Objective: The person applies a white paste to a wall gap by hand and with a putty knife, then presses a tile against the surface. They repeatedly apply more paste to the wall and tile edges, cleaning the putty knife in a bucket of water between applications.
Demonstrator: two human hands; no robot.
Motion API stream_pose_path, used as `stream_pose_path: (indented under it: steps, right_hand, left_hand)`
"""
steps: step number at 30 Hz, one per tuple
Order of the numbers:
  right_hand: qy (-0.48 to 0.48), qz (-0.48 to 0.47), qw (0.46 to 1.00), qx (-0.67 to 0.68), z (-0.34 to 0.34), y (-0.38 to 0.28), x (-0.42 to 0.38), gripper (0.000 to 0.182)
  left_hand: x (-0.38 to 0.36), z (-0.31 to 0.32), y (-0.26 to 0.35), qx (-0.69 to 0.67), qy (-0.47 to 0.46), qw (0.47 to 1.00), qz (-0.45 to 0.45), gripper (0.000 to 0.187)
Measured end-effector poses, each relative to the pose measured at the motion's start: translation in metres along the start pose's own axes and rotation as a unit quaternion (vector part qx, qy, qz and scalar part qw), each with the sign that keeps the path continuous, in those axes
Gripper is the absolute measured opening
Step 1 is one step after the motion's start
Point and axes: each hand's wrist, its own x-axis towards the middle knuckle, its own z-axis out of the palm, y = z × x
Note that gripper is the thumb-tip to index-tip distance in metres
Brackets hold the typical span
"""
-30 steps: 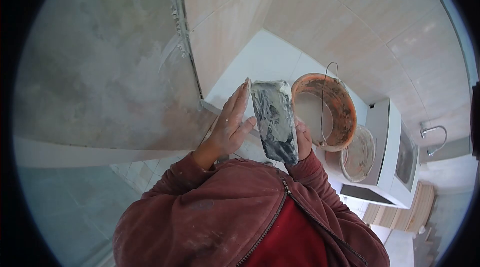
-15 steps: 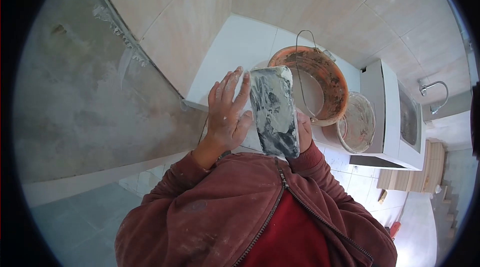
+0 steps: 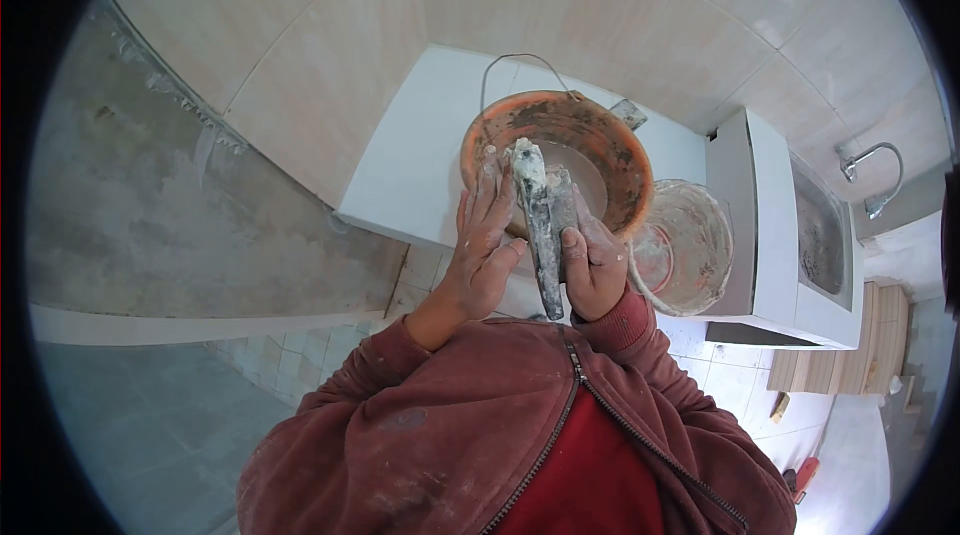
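My right hand (image 3: 594, 260) grips a flat float-like tool (image 3: 543, 235), which is turned nearly edge-on and smeared with pale paste, thickest at its far end. My left hand (image 3: 486, 245), dusted white, has its fingers stretched out flat along the tool's left side. Both hands are at the near side of an orange bucket (image 3: 628, 165) that holds cloudy liquid and has a raised wire handle. Right of it stands a second, paste-crusted bucket (image 3: 705, 245).
The buckets stand by a white tiled ledge (image 3: 400, 150) against tiled walls. On the right are a sink (image 3: 820, 235) and a faucet (image 3: 876, 167). Stacked wood-patterned boards (image 3: 845, 345) lie beyond. A rough grey wall (image 3: 190, 225) stands on the left.
The tool has turned from showing its broad pasty face to nearly edge-on. The view has shifted, so the buckets appear further left.
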Motion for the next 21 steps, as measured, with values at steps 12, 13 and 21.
stream_pose_path:
  steps: [12,13,21]
  right_hand:
    - [-0.011,0.004,0.996,-0.084,-0.047,0.013,-0.016,0.043]
    - [-0.037,0.015,0.993,-0.109,-0.047,0.013,-0.014,0.042]
    - [-0.031,0.07,0.997,0.017,-0.036,0.031,-0.006,0.034]
  left_hand:
    - [-0.001,0.056,0.02,0.013,0.033,0.999,-0.014,0.073]
    - [-0.002,0.054,0.023,0.006,0.03,1.0,-0.008,0.073]
    - [-0.035,0.007,-0.003,-0.146,0.217,0.964,0.053,0.066]
